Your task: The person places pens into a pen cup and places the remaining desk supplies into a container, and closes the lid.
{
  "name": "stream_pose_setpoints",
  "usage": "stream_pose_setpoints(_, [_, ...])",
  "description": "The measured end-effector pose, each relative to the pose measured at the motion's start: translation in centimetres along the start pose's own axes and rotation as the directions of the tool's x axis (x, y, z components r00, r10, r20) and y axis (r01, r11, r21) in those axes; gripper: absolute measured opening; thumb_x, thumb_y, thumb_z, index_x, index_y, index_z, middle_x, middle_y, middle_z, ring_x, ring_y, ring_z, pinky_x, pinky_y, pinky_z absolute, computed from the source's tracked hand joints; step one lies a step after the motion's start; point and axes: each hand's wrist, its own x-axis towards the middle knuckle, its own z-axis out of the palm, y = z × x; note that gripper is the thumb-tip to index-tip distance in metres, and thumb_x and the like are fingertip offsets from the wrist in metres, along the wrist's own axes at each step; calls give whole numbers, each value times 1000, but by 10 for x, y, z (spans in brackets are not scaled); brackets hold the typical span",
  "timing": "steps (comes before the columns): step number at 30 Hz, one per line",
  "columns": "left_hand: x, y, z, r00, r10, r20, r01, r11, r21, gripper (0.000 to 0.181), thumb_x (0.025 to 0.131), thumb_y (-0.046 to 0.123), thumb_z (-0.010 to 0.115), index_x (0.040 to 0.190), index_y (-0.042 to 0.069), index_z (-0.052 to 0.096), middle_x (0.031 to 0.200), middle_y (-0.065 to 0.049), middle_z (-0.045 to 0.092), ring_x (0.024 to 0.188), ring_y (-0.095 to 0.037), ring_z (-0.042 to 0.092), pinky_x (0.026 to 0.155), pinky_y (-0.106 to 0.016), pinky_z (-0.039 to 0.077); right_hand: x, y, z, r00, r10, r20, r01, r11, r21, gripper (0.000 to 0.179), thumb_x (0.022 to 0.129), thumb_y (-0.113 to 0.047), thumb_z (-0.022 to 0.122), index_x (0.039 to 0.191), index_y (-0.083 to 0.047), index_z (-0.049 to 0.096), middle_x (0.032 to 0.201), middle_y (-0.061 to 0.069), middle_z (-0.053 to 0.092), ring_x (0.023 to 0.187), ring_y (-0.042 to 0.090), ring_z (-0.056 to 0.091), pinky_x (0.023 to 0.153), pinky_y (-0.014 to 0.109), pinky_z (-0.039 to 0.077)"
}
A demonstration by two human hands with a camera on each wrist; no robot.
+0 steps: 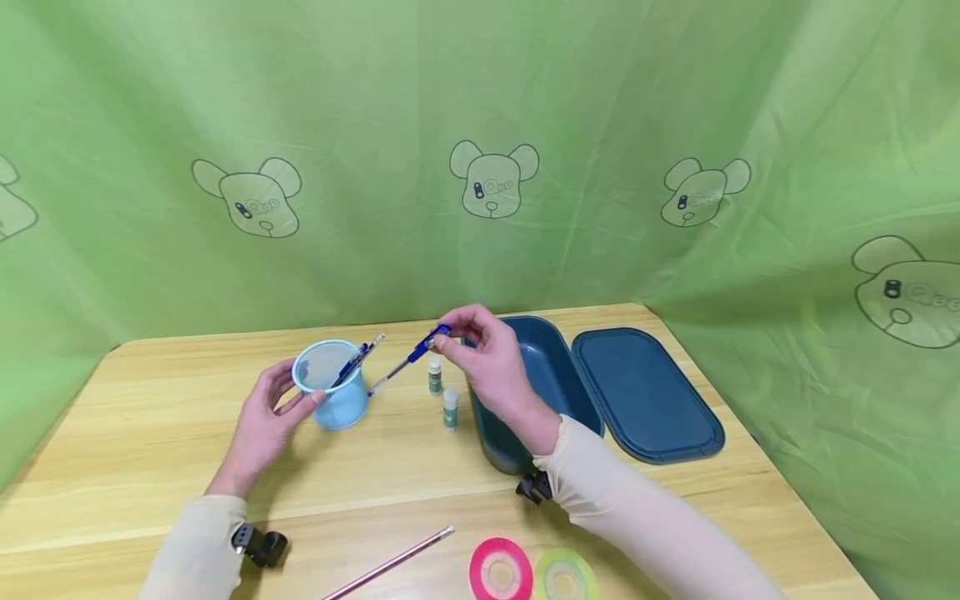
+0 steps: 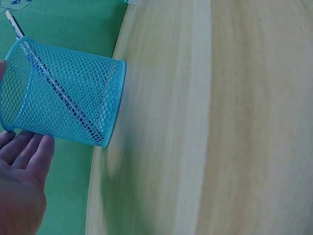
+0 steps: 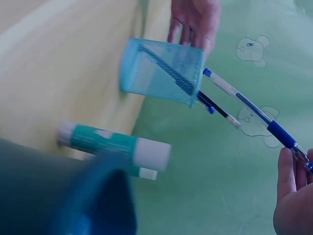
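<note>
A light blue mesh pen cup (image 1: 341, 406) stands upright on the table. My left hand (image 1: 264, 421) holds its near left side, thumb at the rim and fingers around the wall. Inside the cup lean a dark blue pen (image 1: 350, 364) and a pencil (image 3: 232, 121). My right hand (image 1: 491, 362) pinches a blue gel pen (image 1: 422, 344) by its capped end, its clear barrel slanting down toward the cup. In the right wrist view, that pen's far tip lies close to the cup's rim; whether they touch I cannot tell.
Two green-and-white glue sticks (image 1: 450, 410) stand between the cup and a dark blue bin (image 1: 592, 408). The bin's lid (image 1: 648, 392) lies flat at right. Near the front are a pink pencil (image 1: 390, 563), a pink tape roll (image 1: 480, 571) and a yellow-green tape roll (image 1: 587, 575).
</note>
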Motion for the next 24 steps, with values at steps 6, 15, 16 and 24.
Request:
stream_pose_setpoints(6, [1, -1, 2, 1000, 8, 1, -8, 1000, 7, 73, 91, 15, 72, 146, -6, 29, 148, -24, 38, 135, -37, 35, 104, -29, 41, 13, -10, 3, 998, -56, -40, 60, 994, 89, 19, 86, 9, 69, 104, 8, 62, 94, 14, 64, 86, 25, 63, 77, 30, 59])
stream_pose_setpoints(15, [0, -1, 2, 1000, 8, 0, -8, 1000, 6, 72, 92, 15, 72, 146, -7, 29, 148, -25, 38, 136, -38, 35, 107, -35, 39, 27, -11, 16, 993, -109, -40, 111, 993, 47, 18, 86, 7, 71, 103, 6, 64, 95, 11, 64, 85, 20, 62, 77, 30, 58])
stream_pose_setpoints(16, [-1, -1, 2, 1000, 7, -1, -7, 1000, 7, 72, 92, 15, 72, 146, -6, 29, 148, -24, 38, 136, -37, 35, 106, -35, 39, 28, -10, 17, 994, -108, -36, 109, 993, 38, 18, 86, 7, 71, 103, 6, 64, 95, 11, 64, 85, 20, 62, 77, 30, 58])
stream_pose_setpoints(24, [-1, 0, 2, 1000, 12, -2, -12, 1000, 4, 73, 92, 15, 72, 147, -5, 28, 149, -24, 36, 136, -37, 35, 106, -33, 40, 28, 0, 24, 998, -50, -39, 53, 996, 71, 22, 84, 10, 71, 104, 7, 61, 96, 13, 64, 87, 19, 63, 81, 34, 58])
